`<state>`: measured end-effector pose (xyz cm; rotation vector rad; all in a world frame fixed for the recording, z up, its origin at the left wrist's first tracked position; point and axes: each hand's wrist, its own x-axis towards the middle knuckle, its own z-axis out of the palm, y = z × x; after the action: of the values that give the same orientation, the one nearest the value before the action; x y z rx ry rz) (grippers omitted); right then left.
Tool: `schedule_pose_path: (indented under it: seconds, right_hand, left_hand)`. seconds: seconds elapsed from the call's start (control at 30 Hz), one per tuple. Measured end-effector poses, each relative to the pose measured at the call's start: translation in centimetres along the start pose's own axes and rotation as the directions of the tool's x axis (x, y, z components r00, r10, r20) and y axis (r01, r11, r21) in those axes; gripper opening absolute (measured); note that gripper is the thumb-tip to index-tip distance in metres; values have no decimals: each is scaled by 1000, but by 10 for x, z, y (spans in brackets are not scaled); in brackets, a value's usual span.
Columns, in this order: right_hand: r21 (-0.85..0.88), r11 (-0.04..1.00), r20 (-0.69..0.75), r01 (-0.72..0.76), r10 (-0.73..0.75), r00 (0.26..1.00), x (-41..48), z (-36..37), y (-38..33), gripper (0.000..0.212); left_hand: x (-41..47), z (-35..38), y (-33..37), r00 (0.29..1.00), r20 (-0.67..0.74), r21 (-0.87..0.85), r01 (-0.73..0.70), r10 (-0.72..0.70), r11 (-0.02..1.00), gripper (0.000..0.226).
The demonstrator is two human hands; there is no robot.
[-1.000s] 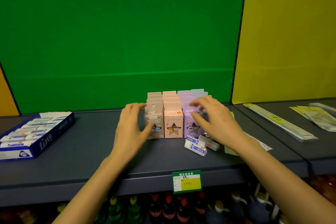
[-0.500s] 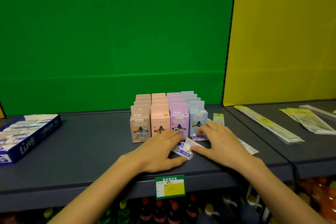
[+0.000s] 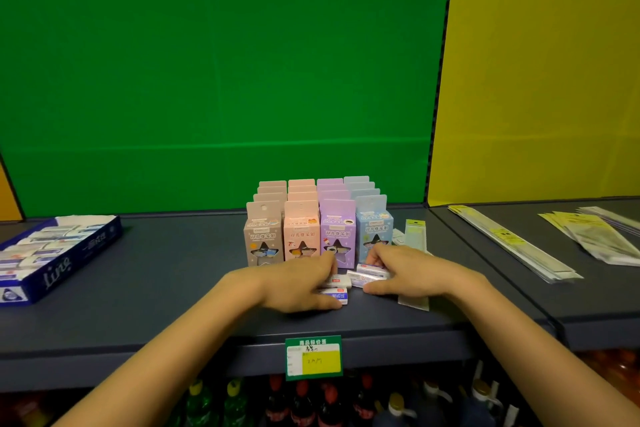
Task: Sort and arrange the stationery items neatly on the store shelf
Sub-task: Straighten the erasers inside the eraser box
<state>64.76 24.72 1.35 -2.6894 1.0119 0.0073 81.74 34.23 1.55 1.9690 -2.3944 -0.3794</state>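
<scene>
Stationery is lying sorted by kind along the shelf (image 3: pixel 166 291), which is serving as the display surface. At its left end a blue carton (image 3: pixel 65 265) is holding rows of small packs, likely the home for loose ones. Long packets (image 3: pixel 512 248) are lying flat on the right section, well apart. In the middle, boxes (image 3: pixel 301 236) are standing upright in four colour columns, fronts facing out so shoppers can read them. Just in front of them, both hands are working on a few loose erasers (image 3: pixel 367 277). The left hand (image 3: pixel 294 284) is curling fingers and thumb round two of them, and the right hand (image 3: pixel 412 274) is pinching others, seemingly gathering them into one bundle. How many are lying under the fingers is hard to tell.
</scene>
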Motion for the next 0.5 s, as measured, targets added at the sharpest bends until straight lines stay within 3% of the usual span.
schedule_pose_path:
  seconds: [0.17, 0.3, 0.5]
  right_hand:
    - [-117, 992, 57, 43, -37, 998, 4, -1, -1, 39]
    - [-143, 986, 7, 85, -85, 996, 0, 4, -3, 34]
    - [-59, 983, -94, 176, -180, 979, -10, 1, -13, 31]
  left_hand:
    - [-2, -4, 0, 995, 66, 10, 72, -72, 997, 41]
    - [-8, -2, 1, 997, -16, 92, 73, -72, 993, 32]
    - [-49, 9, -21, 962, -236, -185, 93, -136, 978, 20]
